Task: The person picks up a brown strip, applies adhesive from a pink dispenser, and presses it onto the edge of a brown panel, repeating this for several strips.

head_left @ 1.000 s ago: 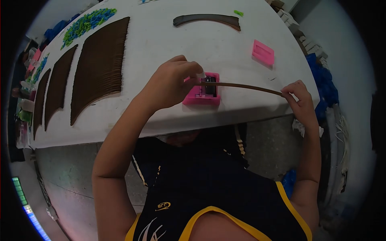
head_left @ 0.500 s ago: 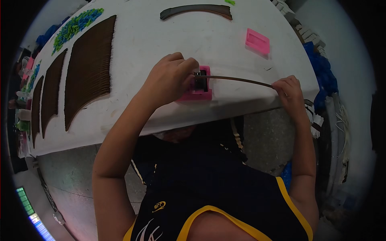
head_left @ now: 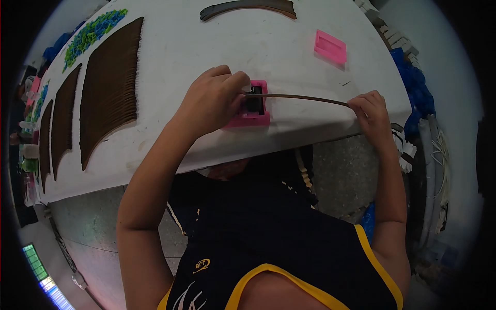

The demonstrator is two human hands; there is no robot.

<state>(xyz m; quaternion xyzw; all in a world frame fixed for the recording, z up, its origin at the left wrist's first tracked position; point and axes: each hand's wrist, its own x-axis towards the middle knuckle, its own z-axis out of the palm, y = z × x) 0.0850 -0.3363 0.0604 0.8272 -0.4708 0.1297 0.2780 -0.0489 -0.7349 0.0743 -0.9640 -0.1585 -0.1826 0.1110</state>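
Observation:
A thin brown strip stretches between my two hands, nearly level and slightly bowed. My left hand is closed round its left end, above a pink holder with a black part in it. The fingers hide part of the holder. At the table's right edge, my right hand pinches the strip's other end between thumb and fingers.
Brown strips lie side by side in a large bundle and smaller bundles at left. Behind them is a blue and green pile. A dark curved bundle lies at the back, a pink block at right.
The whole view has shifted slightly. My hands still hold the strip by its ends, and its left end lies a little differently over the black part.

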